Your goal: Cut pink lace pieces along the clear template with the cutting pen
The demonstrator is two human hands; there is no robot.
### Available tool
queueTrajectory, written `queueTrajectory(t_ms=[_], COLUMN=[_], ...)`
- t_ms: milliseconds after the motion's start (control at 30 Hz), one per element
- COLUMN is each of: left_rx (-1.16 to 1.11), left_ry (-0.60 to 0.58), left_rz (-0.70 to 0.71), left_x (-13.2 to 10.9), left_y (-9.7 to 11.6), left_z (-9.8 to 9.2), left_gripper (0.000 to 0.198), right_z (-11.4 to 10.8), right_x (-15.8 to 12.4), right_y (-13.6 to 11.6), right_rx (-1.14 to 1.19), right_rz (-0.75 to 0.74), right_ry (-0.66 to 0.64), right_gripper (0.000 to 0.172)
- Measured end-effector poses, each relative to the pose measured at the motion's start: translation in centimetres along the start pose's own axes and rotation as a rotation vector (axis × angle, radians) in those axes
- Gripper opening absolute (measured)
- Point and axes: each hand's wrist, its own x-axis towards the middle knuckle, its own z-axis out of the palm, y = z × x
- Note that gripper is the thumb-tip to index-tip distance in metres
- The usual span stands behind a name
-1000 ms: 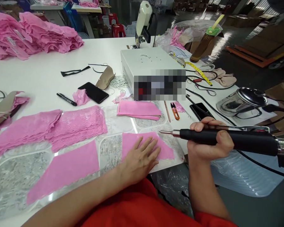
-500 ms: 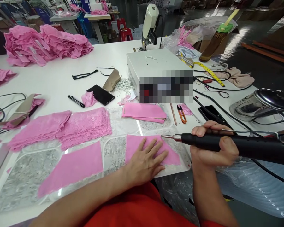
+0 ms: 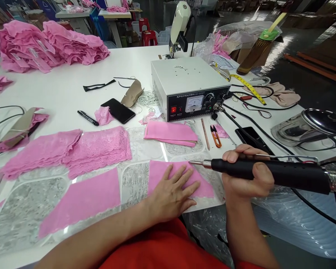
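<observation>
My left hand (image 3: 175, 190) lies flat with spread fingers on a pink fabric piece (image 3: 203, 188), pressing it on a clear template sheet (image 3: 217, 198). A black ultrasonic welder handpiece (image 3: 291, 173) is gripped in my right hand (image 3: 249, 172), thumb along its side. Its narrow metal tip (image 3: 193, 163) points left, at the fabric's top edge just beyond my fingertips; whether it touches I cannot tell. Left of my hand lies a second pink piece (image 3: 86, 200). Beyond the sheet's middle sits a stack of pink strips (image 3: 170, 131).
A welder control box (image 3: 182, 80) with a meter stands behind, cable running right. Thread snips (image 3: 215, 136), a phone (image 3: 119, 111), a marker (image 3: 87, 117) and lace stacks (image 3: 100, 149) lie around. At right are a metal-lidded jug (image 3: 305, 129) and a tape measure (image 3: 248, 87).
The handpiece and my right hand have shifted slightly left along the fabric's top edge. My left hand stays on the fabric. The view has tilted a little.
</observation>
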Motion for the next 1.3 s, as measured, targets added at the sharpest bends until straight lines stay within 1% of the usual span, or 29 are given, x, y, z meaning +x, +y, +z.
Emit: queueTrajectory(t_ms=[167,300,433,533,633,733,833,933,1133,1300], left_rx=[-0.007,-0.004,-0.009,-0.004,0.005,0.007,0.011,0.015,0.018,0.016], left_ry=[0.005,-0.012,-0.019,-0.027,-0.017,-0.007,-0.011,0.008,0.027,0.027], left_rz=[-0.006,-0.01,-0.007,0.006,0.055,0.102,0.114,0.117,0.109,0.104], left_x=[0.1,0.0,0.0,0.1,0.1,0.0,0.0,0.0,-0.1,-0.1], left_y=[0.0,0.0,-0.1,-0.2,-0.3,-0.3,-0.3,-0.3,-0.2,-0.2], left_z=[0.0,-0.1,-0.2,-0.3,-0.4,-0.5,-0.5,-0.3,0.0,0.1], left_gripper=[0.048,0.048,0.048,0.047,0.046,0.046,0.045,0.044,0.044,0.044], right_z=[0.0,0.2,0.5,0.4,-0.3,-1.8,-3.3,-4.4,-5.2,-5.6], right_x=[0.1,0.1,0.1,0.3,0.7,1.0,1.0,0.6,0.1,-0.1], right_y=[-0.1,-0.2,-0.1,-0.2,-0.9,-2.3,-3.7,-4.6,-5.2,-5.6], right_rx=[-0.018,-0.05,-0.071,-0.05,-0.02,-0.028,-0.05,-0.065,-0.09,-0.109], right_rz=[-0.008,-0.004,-0.013,-0.018,-0.022,-0.024,-0.004,0.022,0.019,0.009], right_ry=[-0.029,-0.037,-0.049,-0.034,0.001,0.023,0.014,-0.022,-0.085,-0.093], right_gripper=[0.015,0.011,0.011,0.012,0.014,0.017,0.02,0.02,0.021,0.022])
